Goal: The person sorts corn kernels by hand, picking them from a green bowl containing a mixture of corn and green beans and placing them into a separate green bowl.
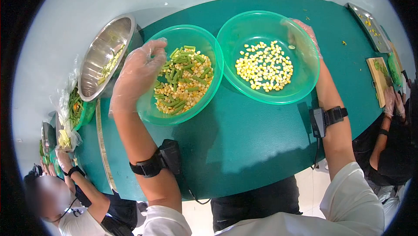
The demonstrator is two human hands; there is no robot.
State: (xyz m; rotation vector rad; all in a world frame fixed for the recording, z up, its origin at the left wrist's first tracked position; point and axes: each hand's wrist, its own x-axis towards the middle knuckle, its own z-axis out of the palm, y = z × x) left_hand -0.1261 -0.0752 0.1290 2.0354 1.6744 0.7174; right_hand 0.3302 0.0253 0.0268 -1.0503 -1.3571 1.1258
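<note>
My left hand point(141, 65), in a clear plastic glove, is over the left rim of a green translucent basin point(180, 119). Its fingers are bent and pressed together, and whatever they hold is hidden. Pale yellow corn kernels point(190, 93) and short pieces of green bean point(176, 75) lie mixed in this basin. Also gloved, my right hand point(310, 33) grips the right side of a second green basin point(274, 98), partly hidden behind its wall. Loose corn kernels point(265, 68) are spread over that basin's bottom. The two basins stand side by side, rims touching or nearly so.
A steel bowl point(89, 64) with chopped pale vegetable leans at the left, near a green basket point(88, 113). Co-workers' hands point(64, 161) point(394, 101) are at both sides. A metal tray point(370, 29) and a cutting board point(378, 81) lie at the right.
</note>
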